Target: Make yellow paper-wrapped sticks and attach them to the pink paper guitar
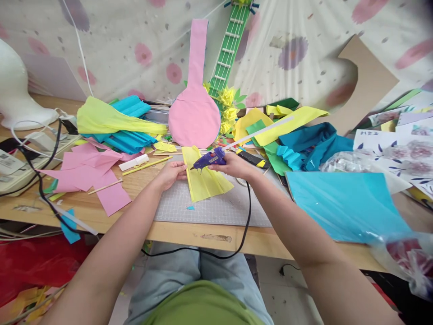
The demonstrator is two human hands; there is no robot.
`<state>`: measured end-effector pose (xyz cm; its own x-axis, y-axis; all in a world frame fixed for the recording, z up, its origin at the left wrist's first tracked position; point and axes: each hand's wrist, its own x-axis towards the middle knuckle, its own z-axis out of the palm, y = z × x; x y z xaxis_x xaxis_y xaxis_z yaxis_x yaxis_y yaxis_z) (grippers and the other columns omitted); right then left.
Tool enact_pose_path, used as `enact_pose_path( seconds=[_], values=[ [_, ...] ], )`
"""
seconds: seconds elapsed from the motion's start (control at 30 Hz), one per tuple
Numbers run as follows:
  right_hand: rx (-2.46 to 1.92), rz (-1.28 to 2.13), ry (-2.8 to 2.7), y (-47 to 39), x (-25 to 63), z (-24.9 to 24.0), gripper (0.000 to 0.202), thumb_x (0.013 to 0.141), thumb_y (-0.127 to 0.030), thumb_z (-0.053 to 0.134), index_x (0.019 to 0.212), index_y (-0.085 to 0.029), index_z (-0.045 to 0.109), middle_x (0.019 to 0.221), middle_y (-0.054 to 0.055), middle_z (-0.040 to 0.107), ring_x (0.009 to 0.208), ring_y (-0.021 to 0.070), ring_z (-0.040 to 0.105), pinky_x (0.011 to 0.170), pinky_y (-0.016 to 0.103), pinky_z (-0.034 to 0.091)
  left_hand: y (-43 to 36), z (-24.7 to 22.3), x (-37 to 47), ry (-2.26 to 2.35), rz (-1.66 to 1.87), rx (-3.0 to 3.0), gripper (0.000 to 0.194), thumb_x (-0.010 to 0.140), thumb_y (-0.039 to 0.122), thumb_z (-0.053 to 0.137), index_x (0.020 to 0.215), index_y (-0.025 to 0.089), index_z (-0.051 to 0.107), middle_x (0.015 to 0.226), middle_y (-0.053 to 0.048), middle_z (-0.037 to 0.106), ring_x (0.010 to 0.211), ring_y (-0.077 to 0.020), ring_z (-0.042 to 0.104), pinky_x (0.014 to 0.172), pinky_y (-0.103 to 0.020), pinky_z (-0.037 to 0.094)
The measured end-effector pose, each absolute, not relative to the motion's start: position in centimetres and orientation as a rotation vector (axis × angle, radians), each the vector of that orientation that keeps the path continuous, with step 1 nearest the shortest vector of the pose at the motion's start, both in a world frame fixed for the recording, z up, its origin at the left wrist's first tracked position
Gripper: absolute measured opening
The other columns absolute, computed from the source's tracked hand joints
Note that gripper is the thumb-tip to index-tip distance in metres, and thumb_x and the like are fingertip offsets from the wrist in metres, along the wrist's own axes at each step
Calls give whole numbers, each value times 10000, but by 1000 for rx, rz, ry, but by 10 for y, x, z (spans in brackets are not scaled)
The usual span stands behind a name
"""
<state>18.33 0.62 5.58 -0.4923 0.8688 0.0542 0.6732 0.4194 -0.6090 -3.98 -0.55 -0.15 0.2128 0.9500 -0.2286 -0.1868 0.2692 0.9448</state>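
**Green top, pale blue trousers, bare forearms**

I wore a plain, leaf-green top, its outline rounded at the front where it met the trousers. The trousers were a soft, washed-out blue, roomy in cut, with gentle creases in the cloth. My left hand and right hand were bare, and both forearms were uncovered as well.

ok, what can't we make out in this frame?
All head view:
Handle of the purple plastic glue gun: covered by the right hand.
Any glue on the yellow creased paper sheet: too small to tell.
Top of the green stringed neck with white bars: cut off by the top edge.
White rounded stand: cut off by the left edge.
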Motion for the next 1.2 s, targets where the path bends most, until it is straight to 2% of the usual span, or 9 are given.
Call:
enact_pose_path(
  seconds=[0.27,0.43,0.6,0.8,0.97,1.07,1.2],
  values=[
    [-1400,604,-2425,6,176,53,468,713,-567,522,916,-163,644,810,47,637,742,171,562,651,255,391,-7,1,-38,1033,1022,943,204,644,221,673,817,113,668,841,-108,692,730,-182,652,656,-269,505],
    [-1355,624,-2506,1,177,56,451,735,-523,533,996,-166,624,871,53,639,804,168,560,711,257,395,-5,-1,-38,1009,1039,941,174,664,212,652,808,115,670,827,-102,694,741,-181,651,720,-292,497],
    [-1336,649,-2573,-3,178,58,434,733,-506,544,989,-168,634,870,57,638,807,175,559,739,277,400,-4,-5,-40,1005,1054,937,157,682,193,631,814,117,673,829,-102,694,749,-181,649,742,-305,490],
    [-1343,796,-2589,-8,186,63,462,700,-544,552,950,-168,648,843,51,630,767,172,551,689,283,420,-3,-7,-40,1009,1109,912,129,697,164,604,799,117,669,804,-93,692,701,-162,648,699,-281,498],
    [-1330,893,-2266,-7,217,66,479,671,-543,566,915,-139,646,716,26,604,629,120,520,602,256,424,1,-9,-40,1064,1260,841,129,692,146,602,804,117,659,833,-86,689,714,-146,644,725,-284,500],
    [-1517,664,-1906,-1,249,58,501,652,-563,564,876,-123,647,643,33,595,572,126,515,558,261,418,2,-9,-40,1080,1343,816,111,695,143,592,784,115,651,815,-76,687,708,-135,640,735,-287,501],
    [-1731,369,-1586,9,289,31,539,634,-586,562,893,-122,653,737,88,646,681,195,579,602,298,433,3,-9,-39,1102,1415,796,103,703,141,571,772,115,643,795,-67,685,709,-130,638,736,-291,504]
  ],
)
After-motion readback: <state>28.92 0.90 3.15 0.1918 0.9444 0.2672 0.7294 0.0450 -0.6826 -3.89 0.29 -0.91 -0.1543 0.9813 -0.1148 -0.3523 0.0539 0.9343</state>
